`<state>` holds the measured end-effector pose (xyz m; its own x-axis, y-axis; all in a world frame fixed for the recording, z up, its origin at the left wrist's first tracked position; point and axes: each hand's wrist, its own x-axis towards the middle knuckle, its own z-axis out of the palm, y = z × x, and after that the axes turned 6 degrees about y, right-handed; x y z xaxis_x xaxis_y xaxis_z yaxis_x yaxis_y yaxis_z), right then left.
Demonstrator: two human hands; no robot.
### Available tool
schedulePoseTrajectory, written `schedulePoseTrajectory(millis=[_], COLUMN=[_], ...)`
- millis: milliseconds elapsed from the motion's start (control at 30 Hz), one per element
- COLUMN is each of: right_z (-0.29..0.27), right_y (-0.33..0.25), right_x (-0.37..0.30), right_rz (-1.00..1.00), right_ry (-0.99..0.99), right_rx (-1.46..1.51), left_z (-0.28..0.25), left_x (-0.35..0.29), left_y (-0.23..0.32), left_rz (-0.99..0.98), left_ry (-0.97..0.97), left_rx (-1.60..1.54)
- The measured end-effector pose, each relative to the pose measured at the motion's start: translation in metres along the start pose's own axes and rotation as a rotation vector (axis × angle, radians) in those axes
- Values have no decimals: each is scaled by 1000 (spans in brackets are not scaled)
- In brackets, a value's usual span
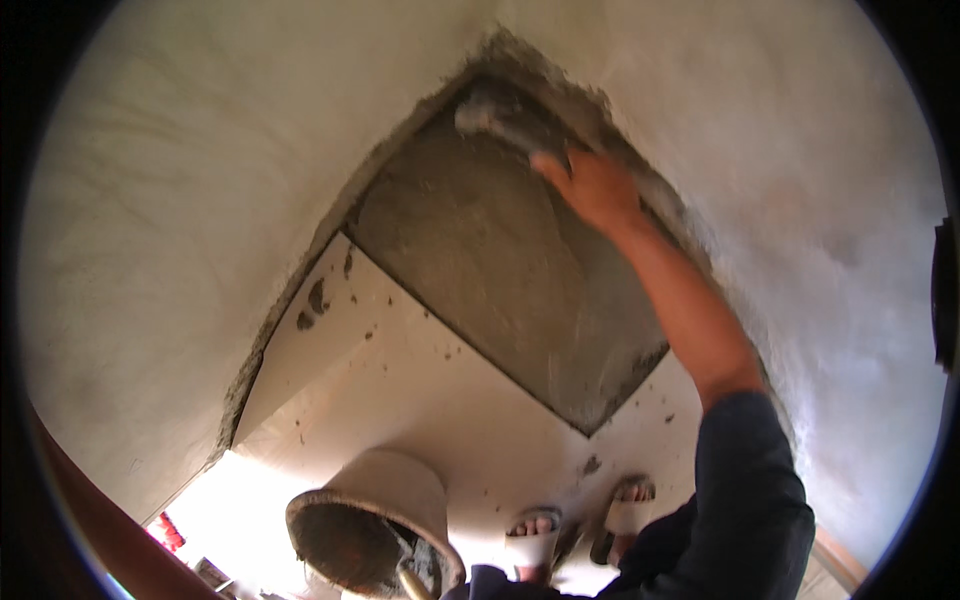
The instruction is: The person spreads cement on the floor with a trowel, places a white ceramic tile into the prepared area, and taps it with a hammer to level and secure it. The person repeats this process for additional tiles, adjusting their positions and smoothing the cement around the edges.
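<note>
At the far corner of a wet grey mortar bed, my right hand reaches out with the arm stretched. Its fingers close round a long grey tool, smeared by motion, whose pale end lies over the mortar near the corner; its exact kind cannot be made out. My left hand is out of view. Near me on the left stands a tilted bucket with dark mortar inside. A trowel with a light handle rests in the bucket.
Pale floor tiles spotted with mortar border the bed. Two plastered walls, the left wall and the right wall, meet at the far corner with rough lower edges. My sandalled feet stand on the tiles beside the bucket.
</note>
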<state>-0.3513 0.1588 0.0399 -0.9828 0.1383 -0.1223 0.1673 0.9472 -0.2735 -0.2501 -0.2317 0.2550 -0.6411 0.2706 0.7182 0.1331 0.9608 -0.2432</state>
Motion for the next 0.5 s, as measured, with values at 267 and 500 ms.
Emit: schedulePoseTrajectory(millis=[267, 500], right_z=[9, 14], right_y=[-12, -14], right_x=[31, 0], right_rz=[119, -79], right_ry=[-118, 72], right_rx=[86, -49], left_z=[-177, -211], left_x=[-397, -475], left_y=[262, 288], left_rz=[-173, -202], left_ry=[-951, -1125], left_rx=[-552, -525])
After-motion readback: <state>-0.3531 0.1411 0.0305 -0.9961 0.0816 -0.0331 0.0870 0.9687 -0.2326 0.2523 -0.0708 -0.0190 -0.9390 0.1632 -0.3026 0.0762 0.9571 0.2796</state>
